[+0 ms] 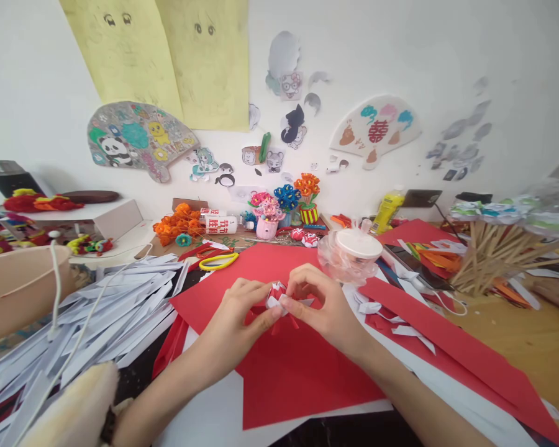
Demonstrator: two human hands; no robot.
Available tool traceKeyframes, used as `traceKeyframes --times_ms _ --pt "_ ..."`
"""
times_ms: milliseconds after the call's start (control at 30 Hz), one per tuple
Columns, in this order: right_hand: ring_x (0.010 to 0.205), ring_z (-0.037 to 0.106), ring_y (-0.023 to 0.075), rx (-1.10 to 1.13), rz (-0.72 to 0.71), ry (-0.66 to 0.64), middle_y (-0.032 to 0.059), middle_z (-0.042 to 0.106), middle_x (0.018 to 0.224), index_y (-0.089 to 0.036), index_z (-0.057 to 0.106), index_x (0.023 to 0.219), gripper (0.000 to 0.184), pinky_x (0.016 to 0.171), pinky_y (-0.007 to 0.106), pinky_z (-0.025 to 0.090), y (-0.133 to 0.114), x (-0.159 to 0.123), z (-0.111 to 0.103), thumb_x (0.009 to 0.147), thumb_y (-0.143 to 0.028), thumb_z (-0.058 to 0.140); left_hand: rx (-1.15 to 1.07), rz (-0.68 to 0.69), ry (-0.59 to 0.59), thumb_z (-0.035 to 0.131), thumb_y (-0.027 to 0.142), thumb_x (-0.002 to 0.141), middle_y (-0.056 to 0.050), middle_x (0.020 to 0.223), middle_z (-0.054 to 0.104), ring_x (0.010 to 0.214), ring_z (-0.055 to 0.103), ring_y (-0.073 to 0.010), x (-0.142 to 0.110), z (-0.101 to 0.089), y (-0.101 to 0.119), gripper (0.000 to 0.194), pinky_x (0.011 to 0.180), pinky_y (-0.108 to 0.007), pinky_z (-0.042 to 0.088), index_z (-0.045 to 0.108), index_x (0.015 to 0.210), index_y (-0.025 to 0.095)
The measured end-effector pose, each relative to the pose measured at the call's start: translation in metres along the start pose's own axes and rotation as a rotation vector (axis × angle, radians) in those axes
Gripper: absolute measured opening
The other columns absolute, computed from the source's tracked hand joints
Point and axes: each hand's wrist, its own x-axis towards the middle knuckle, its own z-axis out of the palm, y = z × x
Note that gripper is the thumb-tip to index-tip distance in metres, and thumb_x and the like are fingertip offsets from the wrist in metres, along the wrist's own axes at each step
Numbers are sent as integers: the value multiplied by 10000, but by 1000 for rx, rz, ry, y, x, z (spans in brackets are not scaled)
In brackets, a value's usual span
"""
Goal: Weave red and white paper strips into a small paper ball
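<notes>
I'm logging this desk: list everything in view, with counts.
Folded paper piece: 1, red-white, centre
Paper sheets: several, red, centre, right
Paper strips: many, white, left
Scissors: 1, yellow-handled, centre-left
Lidded bowl: 1, clear, white lid, centre-right
Potted flowers: 3, pink, blue, orange, by wall
Fans: 2, multicoloured, wall
Posters: 2, yellow, wall
Cutouts: many, mixed, wall
Basin: 1, beige, left
Sticks: many, tan, right
Left hand: 1, bare, on piece
Right hand: 1, bare, on piece

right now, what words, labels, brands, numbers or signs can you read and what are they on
"囍", in red on the white fan on the wall.
Red characters on the white cylinder-shaped item and the white piece behind it: too small to read surely.
Any print on the yellow bottle: too blurred to read.
</notes>
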Motion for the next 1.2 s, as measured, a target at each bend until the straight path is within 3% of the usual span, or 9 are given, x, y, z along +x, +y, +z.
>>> traceKeyframes --times_ms 233,300,467,667,767,833,900,1000,1200 --pt "704 582 125 280 173 36 4 621 829 -207 610 894 221 630 242 494 0 4 -9 826 -405 680 -130 21 -42 455 346 965 -24 901 669 886 563 -193 1 -13 -3 238 831 -323 443 656 924 225" --pt "739 604 132 257 185 -45 10 641 845 -201 625 891 226 667 256 509 0 5 -14 808 -396 704 -182 -1 -61 495 318 942 -50 1079 679 1001 590 -210 1 -19 -11 214 890 -336 452 647 1067 232" --pt "796 639 152 145 192 -358 32 665 987 -215 646 1034 363 743 305 550 -1 1 -18 720 -317 798 -174 -30 -97 519 262 912 -72 1170 668 1088 602 -225 6 -25 -34 263 951 -372 464 641 1142 224" --pt "770 644 167 -185 -140 -318 34 684 855 -201 668 877 67 725 306 526 7 -6 -3 852 -262 682 -52 103 -219 485 193 920 -76 1303 609 1214 536 -207 15 -26 -53 351 1042 -400 402 568 1260 225" --pt "790 639 190 -351 -270 -328 57 691 863 -198 655 872 97 707 318 513 16 -10 6 917 -251 587 145 154 -133 503 187 918 -61 1358 565 1240 497 -224 12 -31 -48 418 1039 -434 371 482 1330 257" --pt "804 643 193 -376 -272 -286 61 689 882 -195 642 889 90 716 315 513 21 -12 10 924 -244 576 340 218 -29 523 200 920 -59 1259 617 1146 535 -244 7 -32 -38 299 973 -435 376 555 1215 243" --pt "811 644 187 -361 -231 -228 54 680 896 -196 628 908 46 723 307 512 24 -13 13 912 -229 596 505 321 -54 571 289 915 -43 1014 675 919 582 -223 2 -28 -27 121 806 -369 402 615 999 213" --pt "786 635 179 -333 -174 -192 41 666 881 -196 616 887 16 702 296 511 25 -14 15 897 -185 611 788 508 -11 473 307 972 -36 744 625 668 517 -183 -1 -14 -20 245 617 -325 330 594 811 167" --pt "842 652 175 -228 -132 -198 28 684 935 -220 643 928 68 777 306 526 24 -11 15 918 -194 581 818 529 66 298 156 1018 -40 748 610 659 511 -160 -2 6 -31 317 600 -312 326 559 839 158"
